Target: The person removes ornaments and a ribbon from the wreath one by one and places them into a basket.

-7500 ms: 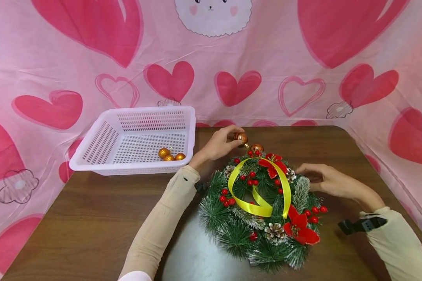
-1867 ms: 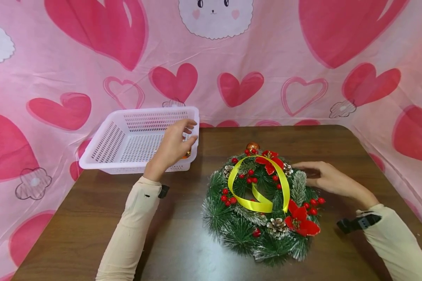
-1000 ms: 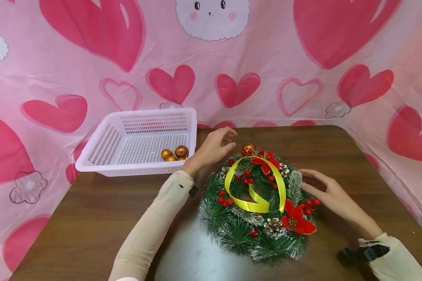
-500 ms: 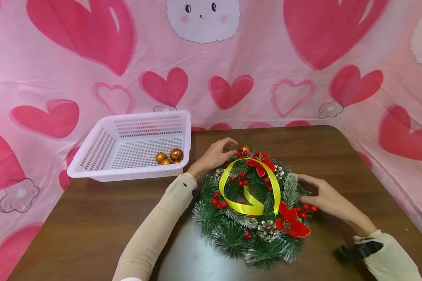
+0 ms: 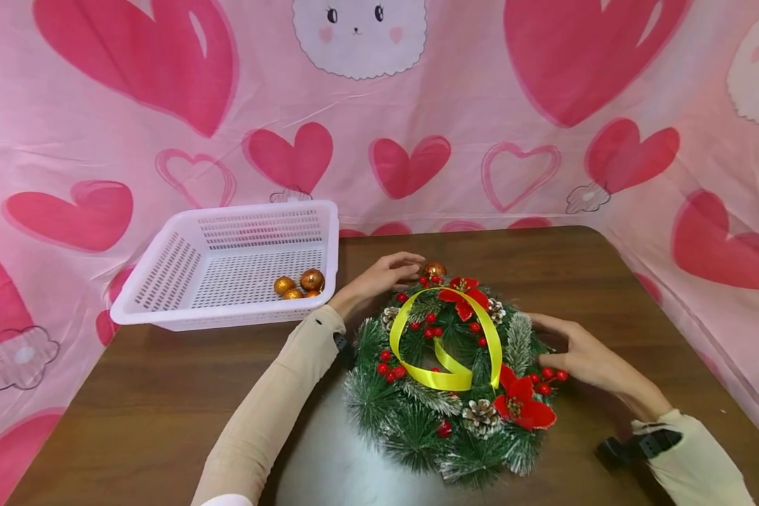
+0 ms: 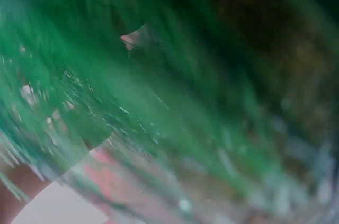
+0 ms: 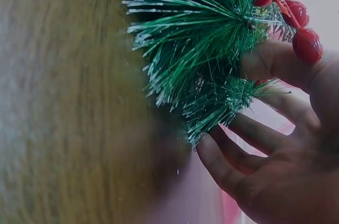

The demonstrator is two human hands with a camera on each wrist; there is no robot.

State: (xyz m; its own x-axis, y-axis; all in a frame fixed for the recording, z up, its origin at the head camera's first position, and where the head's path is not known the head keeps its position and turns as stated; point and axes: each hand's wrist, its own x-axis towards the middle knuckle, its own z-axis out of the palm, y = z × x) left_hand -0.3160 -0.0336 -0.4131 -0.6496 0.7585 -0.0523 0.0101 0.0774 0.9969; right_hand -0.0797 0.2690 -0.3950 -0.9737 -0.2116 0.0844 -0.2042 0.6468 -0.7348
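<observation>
A green Christmas wreath [image 5: 411, 436] lies on the table, trimmed with red poinsettias, berries, pine cones and a yellow ribbon [image 5: 445, 379]. At its far edge sits a shiny copper bauble [image 5: 435, 270]. My left hand [image 5: 382, 275] reaches over the wreath's far left side, fingers fairly straight, fingertips right at the bauble. Blurred green needles [image 6: 122, 91] fill the left wrist view and hide that hand. My right hand [image 5: 588, 355] holds the wreath's right edge. In the right wrist view, its thumb [image 7: 275, 65] and fingers [image 7: 217, 166] lie around a frosted sprig [image 7: 196, 38].
A white perforated plastic basket [image 5: 164, 315] stands at the back left, with several gold and copper baubles [image 5: 312, 280] in its near right corner. The brown wooden table [image 5: 133, 407] ends against a pink heart-print cloth [image 5: 411, 84] behind.
A copper bauble from beside the wreath now lies in the basket. My left hand carried it there, then came back right to the remaining bauble. My right hand has stayed at the wreath's edge.
</observation>
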